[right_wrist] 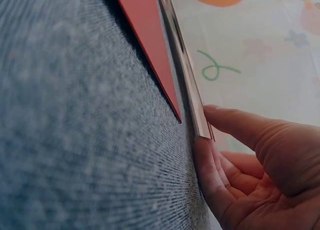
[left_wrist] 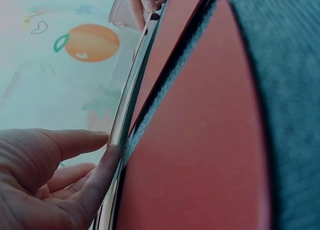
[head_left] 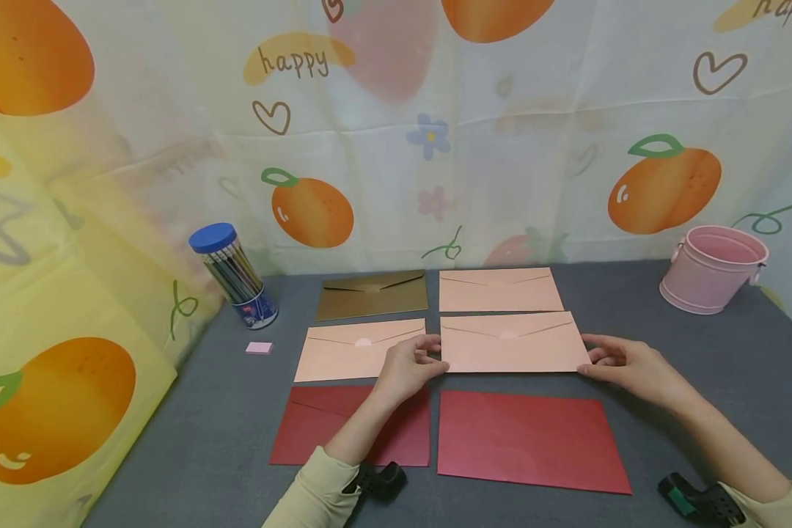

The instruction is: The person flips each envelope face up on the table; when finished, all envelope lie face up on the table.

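A light pink envelope [head_left: 511,348] with a pointed flap and a pale round seal lies to the right of the middle. My left hand [head_left: 402,372] pinches its left edge, thumb near the front corner. At the opposite edge, my right hand [head_left: 627,365] pinches the front right corner. The right wrist view shows the envelope's edge [right_wrist: 197,109] between thumb and fingers. Under my left forearm lies a red envelope [head_left: 317,433], flap side up. Another red envelope [head_left: 528,440], with no flap showing, lies in front of the held one.
Behind are a gold envelope [head_left: 369,301] and a pink envelope [head_left: 495,297]; another pink envelope [head_left: 336,352] lies left. A blue-lidded pencil tub [head_left: 231,271] and small pink block [head_left: 259,348] stand left. A pink bucket [head_left: 709,275] stands at back right, before the fruit-print cloth [head_left: 521,161].
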The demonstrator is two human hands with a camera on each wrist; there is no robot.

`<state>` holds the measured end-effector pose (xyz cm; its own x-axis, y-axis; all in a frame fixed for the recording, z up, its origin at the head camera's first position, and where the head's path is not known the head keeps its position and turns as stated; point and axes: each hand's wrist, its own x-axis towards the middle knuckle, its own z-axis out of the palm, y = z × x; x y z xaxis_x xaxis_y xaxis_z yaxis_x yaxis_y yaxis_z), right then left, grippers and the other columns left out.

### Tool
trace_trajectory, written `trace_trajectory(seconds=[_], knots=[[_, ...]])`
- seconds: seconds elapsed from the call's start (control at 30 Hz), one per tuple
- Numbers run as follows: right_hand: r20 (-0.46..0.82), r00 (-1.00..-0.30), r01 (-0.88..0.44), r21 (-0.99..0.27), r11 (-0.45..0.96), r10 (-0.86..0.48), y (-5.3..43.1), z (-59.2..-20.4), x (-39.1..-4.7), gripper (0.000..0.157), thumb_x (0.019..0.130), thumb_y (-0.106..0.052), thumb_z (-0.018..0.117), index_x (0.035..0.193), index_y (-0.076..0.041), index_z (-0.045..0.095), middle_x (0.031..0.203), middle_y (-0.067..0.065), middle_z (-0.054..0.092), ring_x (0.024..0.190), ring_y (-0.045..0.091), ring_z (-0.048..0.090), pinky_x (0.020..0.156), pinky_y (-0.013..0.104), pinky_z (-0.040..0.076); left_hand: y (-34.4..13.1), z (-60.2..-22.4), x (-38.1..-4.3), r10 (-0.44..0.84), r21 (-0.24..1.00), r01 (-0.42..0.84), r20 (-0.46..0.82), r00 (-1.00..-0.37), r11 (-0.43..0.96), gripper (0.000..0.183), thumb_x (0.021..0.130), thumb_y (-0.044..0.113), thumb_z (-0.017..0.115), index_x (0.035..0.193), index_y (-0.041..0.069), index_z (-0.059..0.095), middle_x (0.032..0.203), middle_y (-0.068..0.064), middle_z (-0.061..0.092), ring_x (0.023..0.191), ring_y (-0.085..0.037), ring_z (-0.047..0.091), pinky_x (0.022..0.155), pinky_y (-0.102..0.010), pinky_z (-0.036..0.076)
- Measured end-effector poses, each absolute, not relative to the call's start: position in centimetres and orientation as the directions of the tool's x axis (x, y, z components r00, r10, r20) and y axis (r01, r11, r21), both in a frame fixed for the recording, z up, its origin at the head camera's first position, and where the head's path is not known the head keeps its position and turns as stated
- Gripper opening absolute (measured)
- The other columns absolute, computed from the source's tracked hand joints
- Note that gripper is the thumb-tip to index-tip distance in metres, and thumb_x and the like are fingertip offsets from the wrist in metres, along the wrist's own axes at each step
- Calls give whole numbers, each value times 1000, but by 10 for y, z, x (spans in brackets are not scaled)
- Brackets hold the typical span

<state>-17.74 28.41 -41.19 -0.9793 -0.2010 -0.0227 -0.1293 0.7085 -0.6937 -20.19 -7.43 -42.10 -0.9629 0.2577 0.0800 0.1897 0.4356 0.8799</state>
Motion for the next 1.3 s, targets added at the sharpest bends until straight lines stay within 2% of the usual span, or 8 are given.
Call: trace_trajectory(seconds=[0.23, 0.4, 0.53, 0.87, 1.3], knots=[[-39, -978, -122, -690, 714, -205, 284, -415, -177, 65, 89, -32, 72, 135, 8, 50, 97, 4, 63, 80, 9, 56, 69, 23, 43, -75, -420, -200, 283, 869, 199, 72, -956, 453, 45, 82, 6, 76, 125, -2, 63, 117, -15, 67, 90, -20, 71, 71, -22, 52], [-47, -975, -120, -707, 697, -216, 284, -416, -178, 63, 90, -30, 72, 135, 8, 50, 96, 4, 61, 78, 9, 54, 68, 22, 42, -74, -419, -199, 288, 852, 216, 81, -954, 477, 43, 82, 6, 77, 122, -3, 64, 116, -15, 67, 94, -23, 69, 75, -26, 53], [-62, -973, -111, -720, 685, -224, 283, -417, -179, 65, 89, -29, 72, 136, 9, 48, 95, 4, 60, 76, 9, 53, 67, 23, 40, -74, -416, -198, 297, 838, 229, 84, -951, 495, 41, 81, 5, 77, 120, -3, 66, 110, -14, 69, 92, -24, 67, 75, -27, 53], [-60, -970, -127, -706, 696, -238, 283, -416, -178, 69, 87, -28, 75, 137, 10, 47, 91, 3, 58, 71, 8, 49, 62, 25, 36, -72, -418, -199, 318, 778, 281, 110, -942, 562, 38, 80, 3, 77, 117, -3, 68, 93, -9, 66, 79, -16, 61, 68, -24, 48], [-52, -970, -138, -687, 713, -239, 283, -414, -177, 67, 87, -27, 75, 137, 9, 47, 88, 2, 59, 70, 9, 51, 62, 25, 38, -71, -417, -198, 362, 755, 310, 104, -926, 577, 38, 83, 6, 75, 119, -4, 66, 114, -16, 61, 86, -20, 64, 69, -22, 50]])
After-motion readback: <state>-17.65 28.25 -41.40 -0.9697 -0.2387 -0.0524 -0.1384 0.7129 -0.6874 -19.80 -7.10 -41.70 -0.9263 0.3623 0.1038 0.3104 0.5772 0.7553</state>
